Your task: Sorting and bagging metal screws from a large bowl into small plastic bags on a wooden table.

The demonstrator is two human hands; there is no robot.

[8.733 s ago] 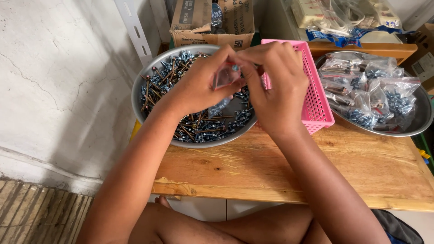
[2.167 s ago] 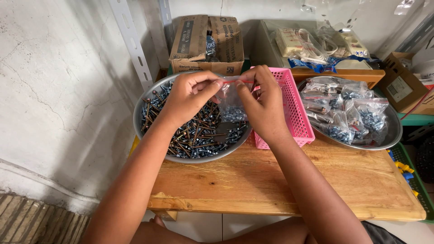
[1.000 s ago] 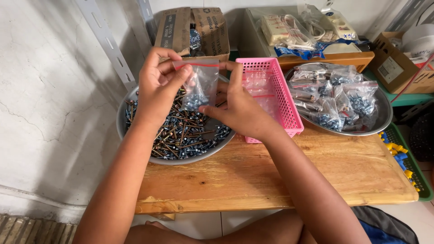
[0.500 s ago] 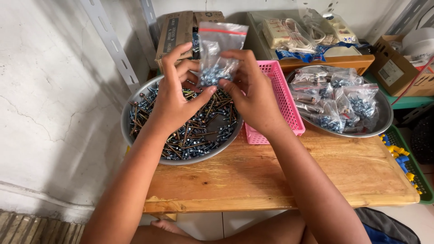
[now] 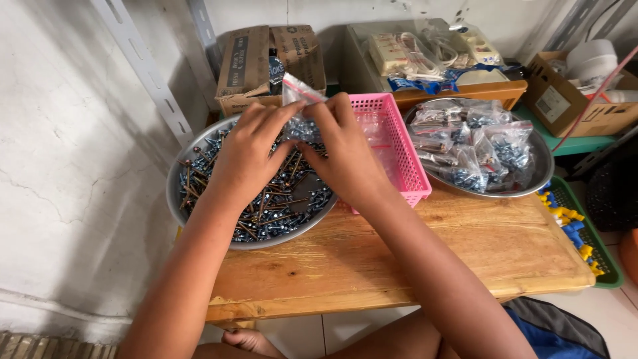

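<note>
A small clear plastic bag (image 5: 297, 100) partly filled with screws is gripped at its top between the fingertips of the left hand (image 5: 249, 149) and the right hand (image 5: 345, 149); both hands are closed on it, thumbs and forefingers pinched along the upper edge. The bag is held upright above the far side of a round metal tray (image 5: 199, 229), and its lower part is hidden behind the fingers. The tray is heaped with loose screws (image 5: 279, 206), dark-shanked with bluish heads, and is set on the left part of a wooden bench (image 5: 399, 256). Just beside the right hand, a pink plastic basket (image 5: 399, 143) is placed between that tray and a second round metal tray (image 5: 541, 169), in which filled bags of screws (image 5: 475, 143) are piled. Behind the trays, an open cardboard box (image 5: 256, 66) and a shelf with packets (image 5: 425, 56) are seen against the wall. At the right edge of the bench, a green bin (image 5: 601, 256) with yellow and blue small parts is set on the floor.
</note>
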